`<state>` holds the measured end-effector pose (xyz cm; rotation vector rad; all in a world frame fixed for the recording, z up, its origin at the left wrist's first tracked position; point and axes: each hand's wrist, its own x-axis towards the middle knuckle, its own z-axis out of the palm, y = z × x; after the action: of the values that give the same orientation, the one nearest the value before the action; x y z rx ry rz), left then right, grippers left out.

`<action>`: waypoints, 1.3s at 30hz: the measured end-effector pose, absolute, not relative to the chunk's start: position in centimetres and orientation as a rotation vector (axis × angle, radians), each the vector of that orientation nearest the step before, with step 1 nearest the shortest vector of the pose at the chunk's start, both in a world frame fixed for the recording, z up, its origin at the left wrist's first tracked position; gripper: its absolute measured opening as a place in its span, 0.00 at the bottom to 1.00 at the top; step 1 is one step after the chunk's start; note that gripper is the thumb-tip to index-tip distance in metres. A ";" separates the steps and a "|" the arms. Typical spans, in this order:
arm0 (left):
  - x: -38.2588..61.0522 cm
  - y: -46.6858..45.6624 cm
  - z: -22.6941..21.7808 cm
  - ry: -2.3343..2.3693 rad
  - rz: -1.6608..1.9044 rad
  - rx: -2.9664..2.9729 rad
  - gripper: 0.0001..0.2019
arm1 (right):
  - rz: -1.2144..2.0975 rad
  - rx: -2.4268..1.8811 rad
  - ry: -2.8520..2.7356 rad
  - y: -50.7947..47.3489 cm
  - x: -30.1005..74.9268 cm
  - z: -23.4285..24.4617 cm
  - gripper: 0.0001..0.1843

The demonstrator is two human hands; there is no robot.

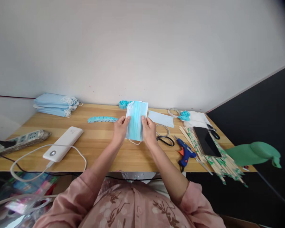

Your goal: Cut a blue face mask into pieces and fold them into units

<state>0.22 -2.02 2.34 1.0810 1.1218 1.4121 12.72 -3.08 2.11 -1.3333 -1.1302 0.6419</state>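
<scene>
A light blue face mask (pixel 136 118) is held upright above the middle of the wooden table (pixel 97 139). My left hand (pixel 120 129) pinches its left edge and my right hand (pixel 148 129) pinches its right edge, both closed on it. A white ear loop hangs below the mask. Behind it, a ruffled blue strip (pixel 102 119) lies to the left and a small blue ruffle (pixel 123 104) sits at the back.
A stack of blue masks (pixel 55 104) sits at the far left. A white power bank (pixel 63 143) with cable and a power strip (pixel 21 141) lie left. Scissors (pixel 166 139), a blue glue gun (pixel 185 152), a phone (pixel 206 141), wooden sticks (pixel 220 161) and a flat mask (pixel 161 118) lie right.
</scene>
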 end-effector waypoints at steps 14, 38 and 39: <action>-1.3 0.8 1.0 1.297 1.407 1.484 0.23 | 0.354 -1.274 -1.439 -1.1 16.8 3.4 0.31; -2.0 0.7 -0.1 1.188 1.477 1.024 0.17 | 0.551 -1.435 -1.113 -2.1 17.9 2.3 0.23; -2.0 0.7 0.0 1.176 1.479 1.008 0.17 | 0.529 -1.440 -1.126 -2.2 17.8 2.1 0.24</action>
<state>-2.04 0.67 -0.01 1.0077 1.1758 1.4787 17.81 -2.18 2.10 -1.4400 -1.1261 0.5285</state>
